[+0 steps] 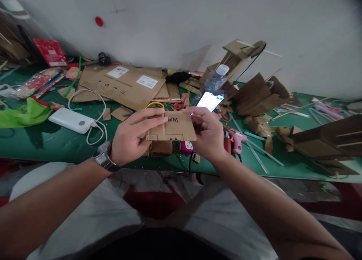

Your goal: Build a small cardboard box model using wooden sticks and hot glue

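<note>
Between both hands is a piece of cardboard [181, 129] with black printed letters and a crease across it, raised above the table's front part. My left hand [135, 133], with a metal watch at the wrist, grips its left side, fingers over the top face and thumb at the near edge. On the right side my right hand [207, 130] pinches the cardboard, its curled fingers partly hidden. Beneath the sheet, a brown cardboard block [161, 149] shows on the green table [113, 153]. A lit phone [209, 101] leans just beyond my right hand.
A white power bank [69, 120] with a looped cable lies at left. Flattened cardboard [118, 86] is stacked behind. A water bottle [216, 79], a pink glue gun [239, 141], a power strip [186, 147] and cardboard constructions [328, 137] occupy the middle and right. A wall rises behind.
</note>
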`<state>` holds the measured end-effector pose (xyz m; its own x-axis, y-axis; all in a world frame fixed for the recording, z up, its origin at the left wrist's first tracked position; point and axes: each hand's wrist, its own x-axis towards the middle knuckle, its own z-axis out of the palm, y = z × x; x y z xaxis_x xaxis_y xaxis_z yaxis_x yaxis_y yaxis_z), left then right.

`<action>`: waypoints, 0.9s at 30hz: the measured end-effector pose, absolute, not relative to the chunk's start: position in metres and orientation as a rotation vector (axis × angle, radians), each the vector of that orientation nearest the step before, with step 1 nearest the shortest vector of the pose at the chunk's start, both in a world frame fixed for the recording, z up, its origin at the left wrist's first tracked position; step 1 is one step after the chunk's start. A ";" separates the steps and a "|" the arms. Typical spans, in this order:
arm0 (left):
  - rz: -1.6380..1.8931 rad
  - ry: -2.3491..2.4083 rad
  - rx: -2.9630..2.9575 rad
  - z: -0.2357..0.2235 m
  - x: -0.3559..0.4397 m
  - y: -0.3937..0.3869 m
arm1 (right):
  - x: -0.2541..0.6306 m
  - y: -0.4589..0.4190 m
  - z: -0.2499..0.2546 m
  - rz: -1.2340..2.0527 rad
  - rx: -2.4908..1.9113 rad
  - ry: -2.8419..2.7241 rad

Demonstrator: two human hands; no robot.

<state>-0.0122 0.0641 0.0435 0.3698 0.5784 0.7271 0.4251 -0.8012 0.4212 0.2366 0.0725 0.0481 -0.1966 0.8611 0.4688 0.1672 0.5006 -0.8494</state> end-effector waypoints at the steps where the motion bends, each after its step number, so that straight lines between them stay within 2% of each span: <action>1: 1.409 0.913 2.470 0.044 -0.012 0.064 | 0.236 0.072 0.048 0.781 -0.878 -1.684; 11: 1.421 0.908 2.493 0.045 -0.012 0.066 | 0.251 0.077 0.057 0.441 -0.771 -2.021; 16: 1.408 0.899 2.496 0.045 -0.012 0.066 | 0.260 0.082 0.065 0.539 -0.671 -2.144; 21: 1.417 0.889 2.500 0.046 -0.013 0.067 | 0.261 0.080 0.060 0.688 -0.760 -2.018; 27: 1.415 0.869 2.516 0.046 -0.013 0.067 | 0.260 0.077 0.062 0.343 -0.828 -2.000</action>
<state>-0.0131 0.0667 0.0461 0.3953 0.5388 0.7439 0.4199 -0.8263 0.3753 0.2600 0.0768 0.0616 -0.3561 0.6725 0.6488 0.4181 0.7356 -0.5330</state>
